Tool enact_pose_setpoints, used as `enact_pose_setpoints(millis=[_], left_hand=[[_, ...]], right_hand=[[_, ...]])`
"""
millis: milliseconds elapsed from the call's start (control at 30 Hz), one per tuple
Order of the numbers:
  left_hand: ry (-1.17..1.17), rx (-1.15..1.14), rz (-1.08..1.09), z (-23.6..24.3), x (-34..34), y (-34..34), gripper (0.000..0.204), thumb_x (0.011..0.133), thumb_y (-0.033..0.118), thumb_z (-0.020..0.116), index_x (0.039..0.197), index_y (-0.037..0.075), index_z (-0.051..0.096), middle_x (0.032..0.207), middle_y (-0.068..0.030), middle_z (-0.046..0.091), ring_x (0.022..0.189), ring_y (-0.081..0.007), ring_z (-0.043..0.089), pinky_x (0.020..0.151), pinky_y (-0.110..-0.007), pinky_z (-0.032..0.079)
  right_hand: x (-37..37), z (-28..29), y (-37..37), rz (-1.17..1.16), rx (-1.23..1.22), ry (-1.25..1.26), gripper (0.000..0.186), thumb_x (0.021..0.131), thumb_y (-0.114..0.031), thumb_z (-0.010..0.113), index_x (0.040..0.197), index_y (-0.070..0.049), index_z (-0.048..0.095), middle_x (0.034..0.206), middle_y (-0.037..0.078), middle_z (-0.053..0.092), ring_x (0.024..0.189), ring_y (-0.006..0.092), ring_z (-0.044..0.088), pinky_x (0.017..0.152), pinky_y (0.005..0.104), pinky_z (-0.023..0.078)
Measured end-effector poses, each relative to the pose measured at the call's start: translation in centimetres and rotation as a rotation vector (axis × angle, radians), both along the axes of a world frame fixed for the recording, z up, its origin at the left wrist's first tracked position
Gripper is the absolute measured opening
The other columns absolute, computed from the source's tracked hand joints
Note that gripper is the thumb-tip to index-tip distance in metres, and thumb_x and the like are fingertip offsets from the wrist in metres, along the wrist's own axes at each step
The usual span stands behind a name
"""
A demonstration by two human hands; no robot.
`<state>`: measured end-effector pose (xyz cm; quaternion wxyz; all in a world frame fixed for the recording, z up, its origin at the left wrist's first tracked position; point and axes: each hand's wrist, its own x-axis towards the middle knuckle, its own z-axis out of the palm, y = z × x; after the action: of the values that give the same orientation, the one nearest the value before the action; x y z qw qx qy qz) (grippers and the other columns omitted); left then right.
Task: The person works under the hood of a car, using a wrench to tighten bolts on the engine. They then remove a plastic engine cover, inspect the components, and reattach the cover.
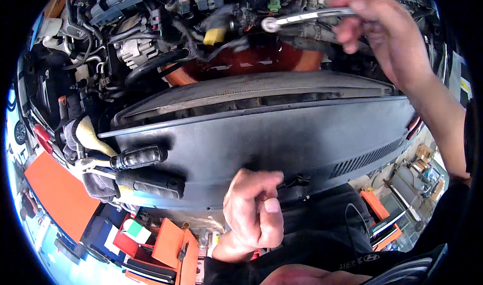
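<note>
My right hand [390, 33] is raised at the upper right over the engine bay. Its fingers are closed on a ring-ended metal wrench [309, 16], whose ring end points left. In the lower middle, in front of the black front panel [241, 144], is my left hand [254, 214]. Its fingers are curled, with the thumb bent in below the index finger; whatever they may hold is hidden. Beyond the panel lies a radiator [261, 86] with a dusty top. A yellow piece [214, 36] sits among blurred dark hoses near the wrench's ring end.
Two black-handled tools [141, 157] lie on cloths or gloves [93, 134] at the panel's left end. Hoses and an alternator [137, 53] fill the bay's left side. Below left stand an orange-topped cart [60, 197] and open orange boxes [168, 242]. Shelving with parts [410, 182] is at right.
</note>
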<state>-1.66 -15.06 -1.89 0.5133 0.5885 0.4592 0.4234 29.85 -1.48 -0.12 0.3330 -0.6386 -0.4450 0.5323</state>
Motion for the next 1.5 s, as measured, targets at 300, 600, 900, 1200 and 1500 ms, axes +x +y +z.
enact_pose_setpoints(millis=[300,600,900,1200,1500], left_hand=[[0.211,0.009,-0.057,1.8,3.5,4.7,0.097,0.075,0.050,0.089,0.146,0.000,0.048,0.074,0.0049,0.048,0.064,-0.0061,0.040,0.058,-0.025,0.029],[0.301,0.073,0.090,3.6,1.3,4.8,0.098,0.074,0.080,0.072,0.127,-0.001,0.063,0.092,-0.0092,0.068,0.070,-0.0203,0.060,0.064,-0.033,0.046],[0.323,-0.312,0.112,4.6,-4.6,-0.3,0.063,0.109,0.051,0.037,0.101,-0.002,0.069,0.076,-0.0083,0.068,0.059,-0.0172,0.058,0.056,-0.033,0.044],[0.209,0.101,0.121,-1.8,-5.1,-3.2,0.060,0.110,0.045,0.032,0.084,0.000,0.062,0.074,-0.0130,0.069,0.060,-0.0287,0.067,0.058,-0.037,0.056],[0.043,0.156,-0.023,-3.8,-5.6,-2.8,0.054,0.110,0.052,0.040,0.100,0.002,0.057,0.068,-0.0118,0.068,0.049,-0.0254,0.064,0.043,-0.037,0.053]], right_hand=[[-0.7,6.7,-4.6,-0.106,-0.175,0.087,0.047,0.096,-0.039,0.053,0.110,0.004,0.066,0.070,0.010,0.066,0.053,0.0129,0.060,0.057,0.0241,0.051],[-7.0,11.0,-5.2,-0.033,-0.330,0.260,0.040,0.089,-0.034,0.065,0.101,0.004,0.069,0.074,0.011,0.070,0.056,0.0117,0.064,0.051,0.0251,0.052],[-8.4,3.1,2.1,0.487,0.049,-0.035,0.052,0.111,-0.041,0.045,0.142,-0.002,0.058,0.128,0.019,0.068,0.114,0.0253,0.067,0.098,0.0383,0.055],[-16.1,-12.0,11.3,0.912,0.170,-0.750,0.044,0.108,-0.032,0.045,0.123,0.005,0.062,0.141,0.031,0.056,0.126,0.0484,0.058,0.108,0.0529,0.047],[-18.9,-21.4,15.8,0.815,0.291,-0.865,0.031,0.098,-0.023,0.055,0.100,0.005,0.069,0.109,0.028,0.067,0.092,0.0417,0.069,0.083,0.0540,0.058]])
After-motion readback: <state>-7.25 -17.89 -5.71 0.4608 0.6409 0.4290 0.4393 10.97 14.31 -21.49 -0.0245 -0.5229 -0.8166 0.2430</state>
